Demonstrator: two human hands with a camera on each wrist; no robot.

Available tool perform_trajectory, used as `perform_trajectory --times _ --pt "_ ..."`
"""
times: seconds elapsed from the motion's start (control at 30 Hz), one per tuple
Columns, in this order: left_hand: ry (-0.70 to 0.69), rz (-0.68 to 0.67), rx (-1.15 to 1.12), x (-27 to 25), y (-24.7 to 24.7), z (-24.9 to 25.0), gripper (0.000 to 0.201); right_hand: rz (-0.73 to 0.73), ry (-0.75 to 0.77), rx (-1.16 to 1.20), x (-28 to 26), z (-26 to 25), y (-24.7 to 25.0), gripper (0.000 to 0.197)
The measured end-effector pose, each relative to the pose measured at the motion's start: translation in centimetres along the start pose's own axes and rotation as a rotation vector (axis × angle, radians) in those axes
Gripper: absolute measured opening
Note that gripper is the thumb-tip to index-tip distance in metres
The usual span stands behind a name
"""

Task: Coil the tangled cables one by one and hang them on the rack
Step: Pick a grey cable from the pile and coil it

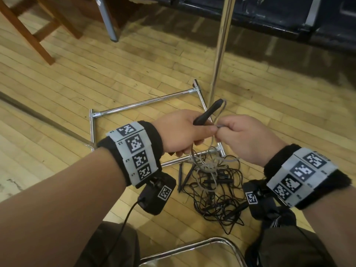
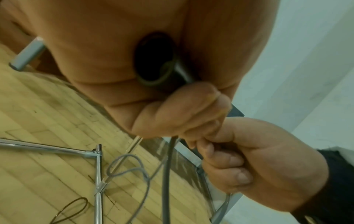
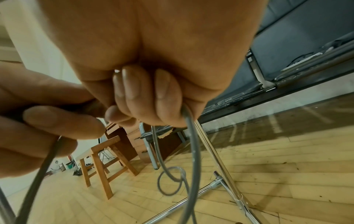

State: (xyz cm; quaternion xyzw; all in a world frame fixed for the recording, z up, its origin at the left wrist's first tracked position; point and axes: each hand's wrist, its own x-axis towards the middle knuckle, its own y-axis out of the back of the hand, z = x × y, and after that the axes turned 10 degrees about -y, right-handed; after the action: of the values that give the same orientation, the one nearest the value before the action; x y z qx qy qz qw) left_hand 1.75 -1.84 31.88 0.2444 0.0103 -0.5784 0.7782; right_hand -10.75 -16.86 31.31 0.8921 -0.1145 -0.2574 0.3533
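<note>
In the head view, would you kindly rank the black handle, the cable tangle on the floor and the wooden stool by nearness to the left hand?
1. black handle, gripped in the left hand.
2. cable tangle, on the floor below.
3. wooden stool, far upper left.

Plain indoor room, worn wood-strip floor (image 1: 96, 78); wooden stool (image 3: 107, 163), black bench (image 1: 269, 14), white walls

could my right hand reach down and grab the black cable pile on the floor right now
Probably not yet: the right hand is gripping the grey cable. The black cable pile lies uncovered below it.
</note>
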Motion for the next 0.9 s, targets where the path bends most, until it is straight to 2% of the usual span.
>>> perform_trajectory --times 0.03,0.1,0.3,0.37,0.43,0.5,0.6,0.67,0.73,0.83,0.9 --pt "-0.001 0.029 0.040 0.1 0.2 0.0 0.023 0.004 0.001 0.000 0.1 0.1 -0.1 0.026" --pt "0.005 0.169 0.057 0.4 0.9 0.1 0.028 0.011 -0.030 0.004 0.3 0.5 -0.2 0.027" --pt "0.059 0.906 -0.427 0.6 6.0 -0.1 0.018 -0.063 -0.236 -0.057 0.9 2.9 0.3 0.029" --pt "0.105 1.041 -0.490 0.4 7.1 -0.4 0.019 -0.103 -0.262 -0.119 0.8 3.2 0.2 0.030" --pt "0.146 1.108 -0.412 0.2 7.5 -0.9 0.020 -0.128 -0.266 -0.161 0.8 3.0 0.0 0.031" --pt "0.162 1.030 -0.255 0.2 7.2 -1.2 0.015 -0.122 -0.241 -0.160 0.8 2.6 0.1 0.032" --pt "0.230 0.668 0.037 0.1 5.3 -1.2 0.031 -0.083 -0.176 -0.085 0.6 2.0 0.2 0.029" --pt "0.203 0.469 0.203 0.2 3.6 -0.9 0.040 -0.082 -0.132 -0.052 0.3 1.3 0.4 0.029" --pt "0.116 0.284 0.159 0.3 2.0 -0.5 0.040 -0.088 -0.099 -0.039 0.0 0.7 0.5 0.029" --pt "0.010 0.004 -0.072 0.4 0.2 0.2 0.022 -0.069 -0.069 0.023 -0.3 0.3 0.9 0.028" --pt "-0.021 -0.046 -0.061 0.5 -0.4 0.3 0.017 -0.064 -0.052 0.054 -0.3 0.4 1.1 0.026"
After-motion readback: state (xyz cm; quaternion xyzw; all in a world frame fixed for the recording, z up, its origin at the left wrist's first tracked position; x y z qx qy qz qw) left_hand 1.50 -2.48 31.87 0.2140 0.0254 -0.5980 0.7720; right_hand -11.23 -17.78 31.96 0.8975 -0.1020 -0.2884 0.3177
